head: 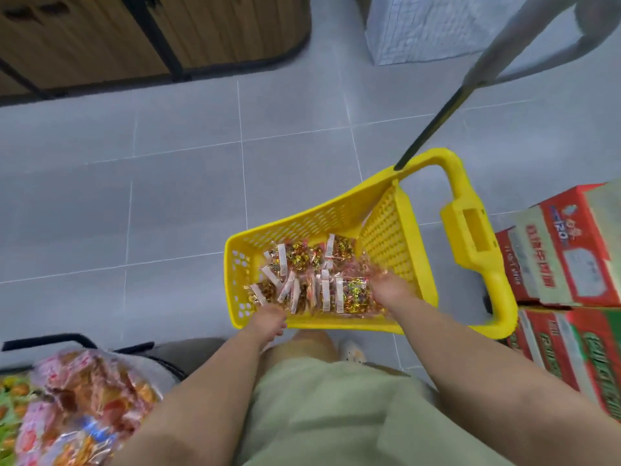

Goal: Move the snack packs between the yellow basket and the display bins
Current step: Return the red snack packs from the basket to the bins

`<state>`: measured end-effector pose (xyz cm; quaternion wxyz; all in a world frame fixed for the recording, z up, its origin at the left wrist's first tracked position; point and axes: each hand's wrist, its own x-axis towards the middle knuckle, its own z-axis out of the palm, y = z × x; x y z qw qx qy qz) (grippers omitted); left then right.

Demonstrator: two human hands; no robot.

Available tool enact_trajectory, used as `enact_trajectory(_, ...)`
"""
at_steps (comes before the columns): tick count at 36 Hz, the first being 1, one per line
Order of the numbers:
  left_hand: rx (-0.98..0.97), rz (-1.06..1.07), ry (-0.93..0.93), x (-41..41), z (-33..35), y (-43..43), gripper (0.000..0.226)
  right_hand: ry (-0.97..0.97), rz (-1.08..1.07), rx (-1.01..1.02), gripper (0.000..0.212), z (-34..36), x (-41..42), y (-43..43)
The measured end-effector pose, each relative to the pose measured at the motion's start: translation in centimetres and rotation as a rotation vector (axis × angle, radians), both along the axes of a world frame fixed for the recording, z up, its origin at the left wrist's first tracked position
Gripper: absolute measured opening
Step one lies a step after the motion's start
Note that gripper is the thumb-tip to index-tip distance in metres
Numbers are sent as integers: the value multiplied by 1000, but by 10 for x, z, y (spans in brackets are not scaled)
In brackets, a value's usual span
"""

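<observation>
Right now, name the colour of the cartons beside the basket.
The cartons are red, white and green; head view.

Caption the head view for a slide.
Left hand and right hand reach down to snack packs in the yellow basket, red cartons beside it.

Grey tiled floor [168,196], pale grout lines, even light. Wooden cabinet [100,38] with black frame far ahead of left hand [268,319], off to its left. Grey textured block [420,25] far ahead of right hand [391,290]. Stacked red-green printed cartons [571,250] on floor, right of right hand.
</observation>
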<state>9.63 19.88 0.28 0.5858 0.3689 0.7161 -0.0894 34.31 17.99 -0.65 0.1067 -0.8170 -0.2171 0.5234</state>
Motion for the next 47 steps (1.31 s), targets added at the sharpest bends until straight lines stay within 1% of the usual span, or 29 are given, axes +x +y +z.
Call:
enact_trajectory(1,6,-48,16,0,-3,12,17,-70,13,-32,32,-4,-1,3)
enact_trajectory(3,5,-95,34,-1,-8,34,17,-158,17,-111,35,-12,-3,5)
enact_trajectory(6,-13,-153,51,-4,-15,60,18,-166,9,-226,32,-20,-7,9)
enact_trajectory(7,-19,-163,53,-5,-17,67,19,-173,75,-261,31,-25,-8,10)
enact_trajectory(9,-26,-164,58,-8,-22,78,20,-188,103,-316,27,-37,-7,14)
enact_trajectory(12,-25,-167,67,-14,-32,88,27,-188,70,-343,26,-53,-6,18)
enact_trajectory(14,-39,-142,65,-18,-39,88,29,-201,93,-346,28,-61,-5,17)
enact_trajectory(19,-126,-46,79,-20,-50,78,18,-201,78,-313,30,-69,-6,16)
enact_trajectory(22,-148,-3,44,-17,-50,71,17,-96,-26,-239,34,-59,-15,15)
enact_trajectory(23,-161,32,18,-14,-49,70,21,-22,-54,-193,41,-55,-19,15)
enact_trajectory(25,-197,115,-71,-8,-46,68,30,186,-99,-115,62,-46,-27,13)
enact_trajectory(26,-218,139,-123,-3,-45,69,33,285,-120,-87,66,-40,-31,13)
enact_trajectory(27,-238,152,-175,1,-44,69,34,371,-139,-58,62,-35,-34,12)
enact_trajectory(28,-252,160,-223,5,-43,70,34,439,-147,-29,48,-31,-36,12)
enact_trajectory(29,-254,154,-262,9,-43,70,33,483,-140,-7,29,-29,-38,12)
enact_trajectory(30,-247,129,-287,11,-43,71,32,512,-137,11,16,-27,-40,12)
enact_trajectory(31,-237,94,-300,13,-44,72,30,534,-146,24,12,-25,-40,12)
enact_trajectory(34,-231,11,-301,15,-45,75,30,574,-163,9,7,-22,-33,13)
enact_trajectory(36,-272,-1,-332,16,-48,76,33,617,-134,-29,11,-23,-27,11)
enact_trajectory(37,-306,9,-368,18,-48,76,31,641,-130,-50,14,-23,-25,10)
enact_trajectory(39,-347,64,-451,23,-49,74,15,659,-136,-59,20,-23,-22,7)
enact_trajectory(40,-343,112,-474,26,-51,74,10,638,-144,-42,24,-24,-20,7)
enact_trajectory(41,-327,160,-485,28,-52,73,9,572,-150,-20,28,-25,-19,7)
enact_trajectory(42,-306,204,-483,30,-53,72,8,458,-159,8,32,-28,-18,7)
enact_trajectory(43,-288,256,-476,33,-53,71,12,299,-161,34,30,-34,-15,8)
enact_trajectory(44,-277,306,-465,34,-54,70,16,100,-141,47,32,-40,-11,8)
enact_trajectory(46,-253,373,-428,35,-59,67,21,-280,-52,-28,38,-50,-6,7)
enact_trajectory(47,-232,387,-402,34,-61,66,21,-372,-56,-85,43,-54,-5,6)
